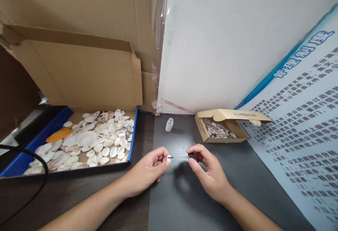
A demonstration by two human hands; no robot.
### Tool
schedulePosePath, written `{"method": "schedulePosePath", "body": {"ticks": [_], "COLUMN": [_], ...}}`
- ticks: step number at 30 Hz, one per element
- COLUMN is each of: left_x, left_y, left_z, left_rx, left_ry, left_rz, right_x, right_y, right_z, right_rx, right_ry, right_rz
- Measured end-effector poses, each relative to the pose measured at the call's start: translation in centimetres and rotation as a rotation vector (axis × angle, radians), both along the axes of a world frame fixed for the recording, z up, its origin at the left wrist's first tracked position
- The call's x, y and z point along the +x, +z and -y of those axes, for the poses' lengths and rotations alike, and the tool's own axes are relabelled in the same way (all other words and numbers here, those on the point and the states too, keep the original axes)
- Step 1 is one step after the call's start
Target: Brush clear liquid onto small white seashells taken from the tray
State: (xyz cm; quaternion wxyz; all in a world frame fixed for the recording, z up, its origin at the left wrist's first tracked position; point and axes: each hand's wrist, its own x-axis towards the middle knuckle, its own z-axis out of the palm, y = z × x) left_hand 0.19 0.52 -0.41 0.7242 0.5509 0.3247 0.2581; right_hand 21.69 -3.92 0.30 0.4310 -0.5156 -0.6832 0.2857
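Between the thumb and fingers of my left hand (154,164) is a small white shell (169,160), mostly covered by the fingertips. My right hand (208,169) pinches the black cap (190,155) of a brush applicator. From the cap a thin pale stem (181,157) runs left to a dark tip at the shell; whether it touches cannot be made out. Beyond both hands a small clear bottle (169,125) with a whitish label stands upright on the dark grey mat (179,203), with no cap visible on it.
On the left lies a blue-edged cardboard box (136,132) with its lid raised, full of shells and one orange piece. A smaller cardboard box (227,140) with patterned shells is at back right. A black cable (43,174) curves at far left. A printed poster (298,125) borders the right.
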Motion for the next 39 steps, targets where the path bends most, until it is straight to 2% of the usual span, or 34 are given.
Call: {"method": "schedulePosePath", "body": {"ticks": [5, 10, 15, 20, 24, 29, 33, 39], "left_x": [-0.05, -0.05, -0.04, -0.03, -0.05, -0.07, -0.08, -0.1], "left_y": [-0.05, -0.04, -0.13, -0.05, 0.04, -0.07, -0.19, -0.1], "left_z": [0.07, 0.18, 0.13, 0.1, 0.1, 0.06, 0.02, -0.06], "left_rx": [0.013, 0.019, 0.03, 0.027, 0.036, 0.021, 0.005, -0.029], "left_ry": [-0.005, -0.005, -0.008, -0.012, -0.012, -0.014, -0.021, -0.009], "left_rz": [-0.001, -0.012, -0.016, -0.017, -0.025, -0.003, 0.006, 0.019], "right_x": [-0.02, -0.07, -0.01, -0.04, -0.01, -0.05, -0.09, -0.09], "right_y": [0.11, 0.06, 0.04, 0.07, 0.13, 0.2, 0.3, 0.44], "right_z": [-0.06, 0.0, -0.04, 0.02, 0.0, 0.03, 0.02, 0.07], "right_rx": [0.02, 0.009, 0.011, 0.013, 0.027, 0.033, 0.053, 0.049], "right_ry": [-0.044, 0.018, -0.039, 0.026, -0.03, 0.029, -0.01, 0.032], "right_rz": [0.012, 0.011, -0.005, 0.012, 0.014, 0.026, 0.021, 0.037]}}
